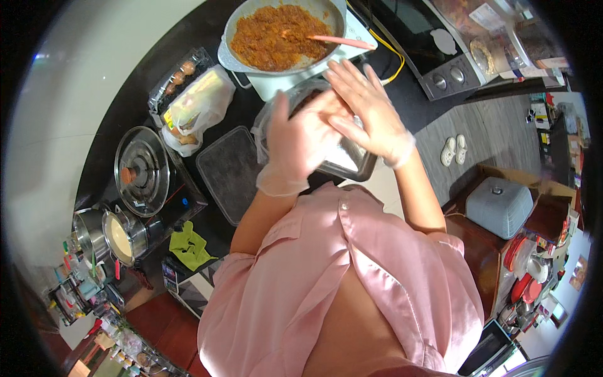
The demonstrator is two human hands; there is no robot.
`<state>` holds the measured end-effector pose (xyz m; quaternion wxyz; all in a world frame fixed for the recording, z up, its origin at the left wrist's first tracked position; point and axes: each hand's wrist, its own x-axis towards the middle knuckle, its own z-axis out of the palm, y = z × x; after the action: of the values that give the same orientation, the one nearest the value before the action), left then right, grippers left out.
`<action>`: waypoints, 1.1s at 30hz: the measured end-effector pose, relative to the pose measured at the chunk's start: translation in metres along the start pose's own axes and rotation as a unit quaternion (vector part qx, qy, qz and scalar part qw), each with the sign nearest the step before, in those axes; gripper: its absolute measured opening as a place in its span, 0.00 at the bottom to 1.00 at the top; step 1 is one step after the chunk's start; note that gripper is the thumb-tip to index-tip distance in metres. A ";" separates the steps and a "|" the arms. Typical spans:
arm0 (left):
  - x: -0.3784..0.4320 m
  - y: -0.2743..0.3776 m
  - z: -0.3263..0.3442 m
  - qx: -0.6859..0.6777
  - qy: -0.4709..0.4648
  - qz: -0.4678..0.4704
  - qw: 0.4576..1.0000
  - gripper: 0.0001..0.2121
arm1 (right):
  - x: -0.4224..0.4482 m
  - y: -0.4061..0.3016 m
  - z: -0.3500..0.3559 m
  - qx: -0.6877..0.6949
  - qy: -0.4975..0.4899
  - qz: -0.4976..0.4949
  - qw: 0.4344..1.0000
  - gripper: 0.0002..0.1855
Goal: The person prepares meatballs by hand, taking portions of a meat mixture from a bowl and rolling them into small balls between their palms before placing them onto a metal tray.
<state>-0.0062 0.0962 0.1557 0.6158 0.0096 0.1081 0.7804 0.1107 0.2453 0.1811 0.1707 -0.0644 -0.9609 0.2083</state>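
My left hand (301,136), in a clear glove, is blurred, palm turned up. My right hand (372,115), also gloved, lies across its fingers with its own fingers stretched out. Whether anything sits between the palms is hidden. Beneath them are a clear plastic bag (264,115) and a dark-rimmed tray (362,169), both partly covered by the hands. Beyond, a speckled grey pan (231,59) holds an orange-brown cooked mash (278,37), with a pink-handled utensil (344,41) resting in it. The pan stands on a white cooktop (264,87).
Left of the hands lie a translucent rectangular lid (228,174), a bagged package (200,101), an egg carton (181,75), a glass pot lid (142,170), a pot of pale liquid (120,238) and a green cloth (188,245). A black oven (424,56) is at the upper right.
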 end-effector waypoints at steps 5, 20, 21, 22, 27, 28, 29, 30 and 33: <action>0.005 0.002 0.017 -0.049 0.042 0.011 0.998 0.41 | -0.005 -0.025 0.002 0.058 -0.024 -0.036 0.997 0.42; 0.008 0.012 0.000 -0.107 -0.052 0.015 0.993 0.43 | -0.010 -0.030 0.000 0.054 -0.043 -0.025 0.997 0.43; 0.006 0.008 -0.003 -0.139 -0.047 0.008 0.989 0.43 | -0.008 -0.045 -0.001 0.065 -0.069 -0.048 0.994 0.43; 0.008 -0.006 0.000 0.006 0.020 0.015 1.000 0.42 | -0.004 -0.046 0.009 0.063 -0.051 -0.060 0.995 0.43; 0.006 0.008 -0.004 -0.032 0.020 0.012 0.999 0.47 | -0.001 -0.008 0.008 0.048 -0.027 0.008 0.998 0.44; 0.004 0.013 0.004 -0.062 0.021 0.021 0.998 0.45 | -0.007 -0.018 0.008 0.060 -0.035 0.000 0.998 0.44; 0.005 0.015 0.009 -0.091 0.021 0.030 0.995 0.43 | -0.009 -0.029 0.009 0.073 -0.043 -0.008 0.996 0.44; 0.001 0.009 0.001 -0.092 0.028 0.030 0.995 0.43 | -0.007 -0.042 0.010 0.068 -0.059 -0.040 0.995 0.44; 0.003 -0.016 -0.020 -0.193 -0.122 -0.083 0.970 0.43 | 0.012 -0.032 0.017 0.037 -0.020 -0.034 0.999 0.42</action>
<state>0.0051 0.0995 0.1325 0.6772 -0.0236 -0.1201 0.7255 0.0917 0.2120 0.1837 0.1610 -0.0211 -0.9574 0.2387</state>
